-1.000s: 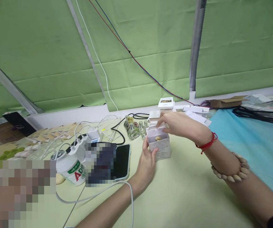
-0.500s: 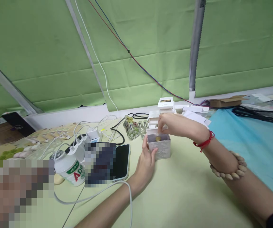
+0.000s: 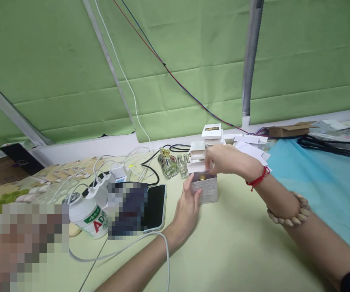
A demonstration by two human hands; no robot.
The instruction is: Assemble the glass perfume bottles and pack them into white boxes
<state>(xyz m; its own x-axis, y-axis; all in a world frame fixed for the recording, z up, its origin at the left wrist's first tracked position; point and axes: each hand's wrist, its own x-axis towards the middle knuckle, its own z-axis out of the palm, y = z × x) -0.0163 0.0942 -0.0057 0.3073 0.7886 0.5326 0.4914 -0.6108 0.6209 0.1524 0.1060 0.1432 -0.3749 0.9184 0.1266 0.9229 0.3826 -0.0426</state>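
A small grey-lilac carton (image 3: 207,191) with fine print on its front stands on the table, its top raised. Inside its mouth shows a round gold cap (image 3: 202,177); whatever lies under the cap is hidden. My left hand (image 3: 187,202) grips the carton's left side, thumb across the front and fingers along the edge. At the back of the opening stands a pale flap (image 3: 196,166). My right hand (image 3: 223,159), bent down from the right, pinches at this flap; its fingertips are partly hidden.
Glass bottles (image 3: 169,167) stand behind the carton, beside white boxes (image 3: 212,134). Leftward lie a phone (image 3: 155,207), a white bottle (image 3: 86,215), a power strip (image 3: 100,192) and a looping white cable (image 3: 126,244). Blue cloth (image 3: 309,174) covers the right side.
My right fingers have moved slightly right and the pale flap shows more. Less of the carton's inside is visible. My left hand keeps its hold.
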